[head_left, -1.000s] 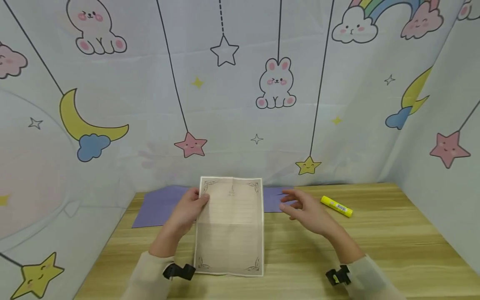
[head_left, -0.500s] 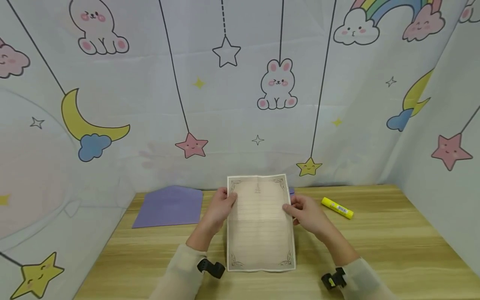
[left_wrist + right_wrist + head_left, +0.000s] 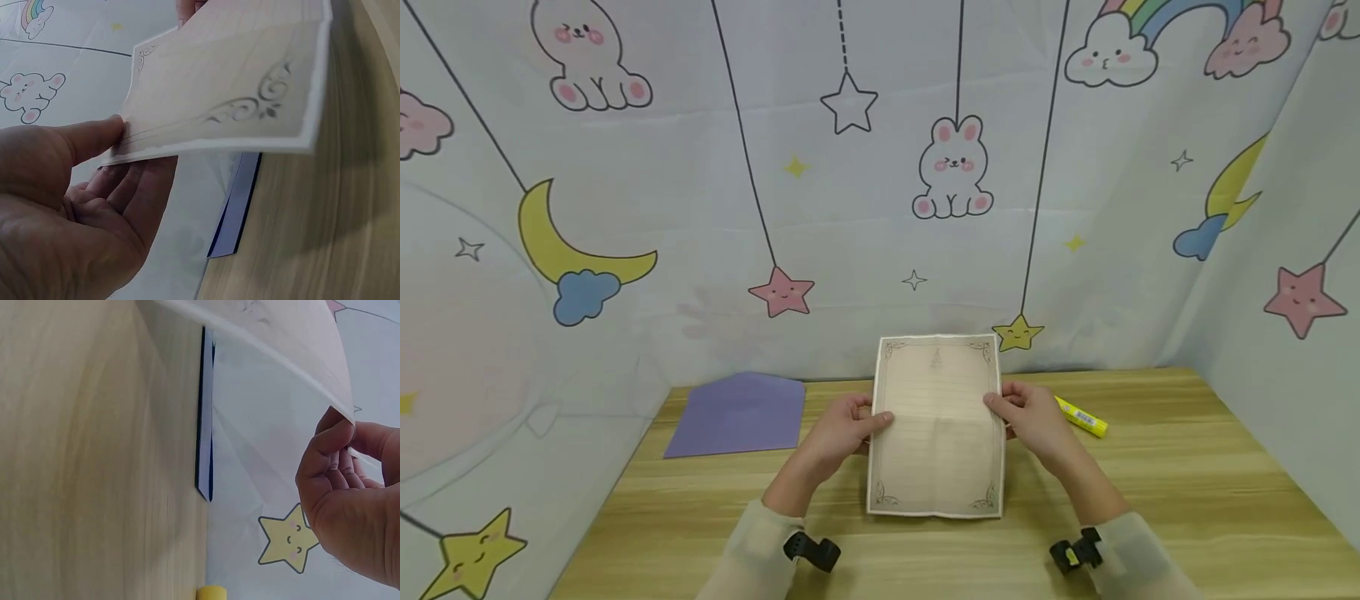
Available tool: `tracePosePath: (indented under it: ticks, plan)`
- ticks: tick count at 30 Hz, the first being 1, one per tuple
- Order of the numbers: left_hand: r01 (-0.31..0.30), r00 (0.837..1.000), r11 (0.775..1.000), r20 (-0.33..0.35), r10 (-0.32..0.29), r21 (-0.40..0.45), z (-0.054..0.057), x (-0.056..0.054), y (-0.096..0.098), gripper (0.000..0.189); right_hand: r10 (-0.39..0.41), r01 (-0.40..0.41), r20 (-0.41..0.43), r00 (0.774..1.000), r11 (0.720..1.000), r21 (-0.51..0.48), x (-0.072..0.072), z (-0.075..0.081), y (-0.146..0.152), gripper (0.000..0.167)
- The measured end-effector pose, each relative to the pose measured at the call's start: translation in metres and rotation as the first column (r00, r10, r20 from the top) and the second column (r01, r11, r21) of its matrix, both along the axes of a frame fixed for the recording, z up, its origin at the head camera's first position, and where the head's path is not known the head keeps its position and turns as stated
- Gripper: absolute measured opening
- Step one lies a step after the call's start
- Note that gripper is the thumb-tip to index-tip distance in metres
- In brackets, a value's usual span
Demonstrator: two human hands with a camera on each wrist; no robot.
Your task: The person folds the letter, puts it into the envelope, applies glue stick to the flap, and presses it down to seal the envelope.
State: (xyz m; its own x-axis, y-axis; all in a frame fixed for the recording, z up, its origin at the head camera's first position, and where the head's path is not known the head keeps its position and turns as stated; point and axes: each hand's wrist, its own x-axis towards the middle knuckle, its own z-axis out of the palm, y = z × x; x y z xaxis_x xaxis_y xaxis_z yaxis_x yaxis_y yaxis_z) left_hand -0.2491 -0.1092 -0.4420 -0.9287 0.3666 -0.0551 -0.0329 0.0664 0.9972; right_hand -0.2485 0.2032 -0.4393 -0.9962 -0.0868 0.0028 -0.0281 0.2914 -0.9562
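Note:
A cream letter sheet [image 3: 936, 450] with faint ruled lines, scrollwork corners and fold creases is held up over the table, facing the head camera. My left hand [image 3: 838, 433] pinches its left edge, thumb [image 3: 97, 137] in front and fingers behind. On the opposite edge my right hand [image 3: 1037, 425] pinches the paper at about the same height. A purple envelope [image 3: 737, 417] with a pointed flap lies at the back left. Another flat purple paper piece [image 3: 206, 419] lies behind the sheet; the head view hides it.
A yellow glue stick [image 3: 1084, 418] lies right of my right hand, partly covered by it. The wooden table [image 3: 1172, 500] ends at a white cloth backdrop [image 3: 865, 217] with cartoon prints. Black wrist cameras [image 3: 812, 550] sit on both wrists.
My left hand has carried the letter sheet rightward and slightly up. My right hand, empty one second ago, has taken hold of its right edge. The sheet now covers the second purple piece.

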Motion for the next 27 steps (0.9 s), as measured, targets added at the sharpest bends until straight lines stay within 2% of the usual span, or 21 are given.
tracePosePath:
  ticks: [3,15,19,22,27]
  plan:
    - [0.012,1.000,1.000,-0.009,-0.012,-0.013,-0.0013,0.0021,-0.0010,0.034,0.003,-0.003,-0.002,1.000,1.000,-0.014,0.0000,0.0008,0.0010,0.031]
    - [-0.027,0.999,0.999,-0.032,0.026,-0.036,-0.0026,0.0035,-0.0001,0.025,-0.025,0.026,0.018,1.000,0.999,-0.021,-0.0025,-0.0011,0.0018,0.034]
    - [-0.046,0.999,0.998,-0.022,0.045,-0.037,-0.0005,0.0040,-0.0008,0.024,-0.009,0.009,0.003,1.000,1.000,-0.030,-0.0018,0.0004,0.0027,0.047]
    - [-0.071,0.997,0.997,-0.022,0.070,-0.024,0.0006,0.0050,-0.0010,0.024,0.016,-0.017,-0.043,0.999,1.000,-0.023,-0.0012,0.0009,0.0040,0.064]
    - [-0.131,0.991,0.991,-0.020,0.131,0.008,0.0023,0.0053,-0.0002,0.024,0.091,-0.097,-0.136,0.986,0.995,-0.039,-0.0007,-0.0001,0.0045,0.077]
